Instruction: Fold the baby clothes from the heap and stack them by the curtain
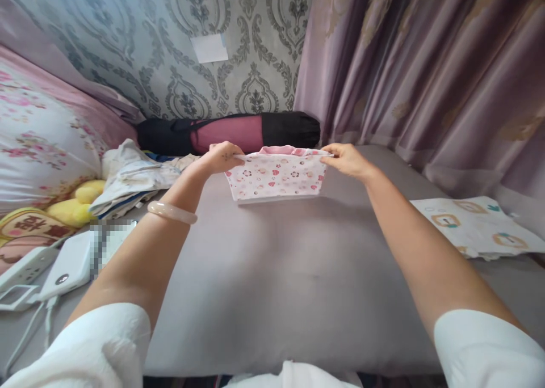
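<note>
A fabric storage box (276, 175), white with small pink and red prints, is at the middle of the grey-covered surface. Pink cloth (283, 150) shows at its top edge. My left hand (223, 156) pinches the upper left corner of the box, fingers closed on its rim. At the upper right corner, my right hand (347, 160) grips the rim between thumb and fingers. Both arms are stretched forward. The inside of the box is mostly hidden from this angle. Whether its base rests on the surface or hangs just above it, I cannot tell.
Behind the box lies a long black and pink bag (230, 133) against the wall. Folded clothes (131, 172), yellow plush items (76, 203), a white power bank (68, 266) and a power strip (29, 266) sit at left. A printed sheet (477, 226) lies at right, near the curtain (404, 64).
</note>
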A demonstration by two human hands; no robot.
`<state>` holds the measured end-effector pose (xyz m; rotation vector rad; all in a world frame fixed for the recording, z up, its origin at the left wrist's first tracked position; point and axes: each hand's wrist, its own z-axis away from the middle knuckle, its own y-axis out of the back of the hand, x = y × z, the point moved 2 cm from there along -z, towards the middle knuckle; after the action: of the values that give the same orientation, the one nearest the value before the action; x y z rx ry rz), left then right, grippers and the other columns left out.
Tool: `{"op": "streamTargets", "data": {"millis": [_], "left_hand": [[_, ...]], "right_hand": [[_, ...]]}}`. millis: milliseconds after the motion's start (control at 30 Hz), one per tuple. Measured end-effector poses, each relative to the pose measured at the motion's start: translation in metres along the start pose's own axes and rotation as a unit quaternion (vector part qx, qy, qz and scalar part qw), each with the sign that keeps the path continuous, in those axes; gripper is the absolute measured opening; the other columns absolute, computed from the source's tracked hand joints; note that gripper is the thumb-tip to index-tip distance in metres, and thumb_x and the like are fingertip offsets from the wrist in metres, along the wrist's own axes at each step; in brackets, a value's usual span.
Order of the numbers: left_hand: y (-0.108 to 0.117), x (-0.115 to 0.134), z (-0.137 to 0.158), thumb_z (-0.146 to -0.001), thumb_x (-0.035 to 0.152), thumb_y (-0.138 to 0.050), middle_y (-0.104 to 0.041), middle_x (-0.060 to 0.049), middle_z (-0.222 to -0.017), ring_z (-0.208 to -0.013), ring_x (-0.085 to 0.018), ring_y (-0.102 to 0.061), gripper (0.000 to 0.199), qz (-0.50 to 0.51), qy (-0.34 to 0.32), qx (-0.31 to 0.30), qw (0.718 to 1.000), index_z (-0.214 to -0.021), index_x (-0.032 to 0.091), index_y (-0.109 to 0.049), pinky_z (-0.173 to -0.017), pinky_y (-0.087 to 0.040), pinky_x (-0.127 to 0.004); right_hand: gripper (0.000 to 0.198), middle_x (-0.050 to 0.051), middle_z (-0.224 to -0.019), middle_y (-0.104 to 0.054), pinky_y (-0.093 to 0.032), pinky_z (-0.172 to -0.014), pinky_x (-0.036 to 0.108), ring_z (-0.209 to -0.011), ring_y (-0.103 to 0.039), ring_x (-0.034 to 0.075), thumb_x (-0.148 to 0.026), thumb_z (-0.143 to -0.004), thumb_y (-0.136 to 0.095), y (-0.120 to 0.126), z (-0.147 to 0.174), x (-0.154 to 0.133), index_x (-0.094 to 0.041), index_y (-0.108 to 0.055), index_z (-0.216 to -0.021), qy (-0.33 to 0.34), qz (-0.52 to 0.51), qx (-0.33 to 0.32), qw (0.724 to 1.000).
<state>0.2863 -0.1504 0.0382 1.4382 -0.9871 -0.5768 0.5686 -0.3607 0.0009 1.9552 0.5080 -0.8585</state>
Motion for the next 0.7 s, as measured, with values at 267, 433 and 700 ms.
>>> {"op": "streamTargets", "data": {"millis": [267, 433, 700], "left_hand": [[-0.039, 0.014, 0.051, -0.087, 0.023, -0.049, -0.071, -0.007, -0.1, -0.098, -0.024, -0.058, 0.025, -0.057, -0.088, 0.167, 0.98, -0.098, 0.02, -0.07, -0.097, -0.029, -0.046], [-0.074, 0.026, 0.103, -0.088, 0.018, -0.045, -0.071, -0.006, -0.1, -0.095, -0.022, -0.059, 0.025, -0.042, -0.13, 0.158, 0.978, -0.098, 0.023, -0.068, -0.1, -0.028, -0.045], [-0.112, 0.03, 0.152, -0.085, 0.01, -0.041, -0.069, -0.006, -0.113, -0.1, -0.022, -0.061, 0.033, -0.036, -0.152, 0.118, 0.981, -0.105, 0.024, -0.064, -0.101, -0.028, -0.045]], "right_hand": [[0.016, 0.004, -0.091, -0.072, -0.049, -0.081, 0.036, -0.085, -0.064, 0.022, -0.028, -0.082, -0.06, 0.002, 0.055, -0.006, -0.021, -0.068, -0.093, 0.071, 0.122, 0.048, 0.989], [0.017, 0.006, -0.097, -0.072, -0.048, -0.084, 0.035, -0.092, -0.064, 0.022, -0.026, -0.087, -0.055, -0.01, 0.11, 0.003, -0.022, -0.069, -0.097, 0.091, 0.152, 0.007, 0.984], [0.025, 0.008, -0.105, -0.07, -0.047, -0.09, 0.041, -0.102, -0.061, 0.025, -0.014, -0.088, -0.048, -0.036, 0.167, 0.013, -0.022, -0.065, -0.104, 0.138, 0.208, -0.05, 0.967]]}}
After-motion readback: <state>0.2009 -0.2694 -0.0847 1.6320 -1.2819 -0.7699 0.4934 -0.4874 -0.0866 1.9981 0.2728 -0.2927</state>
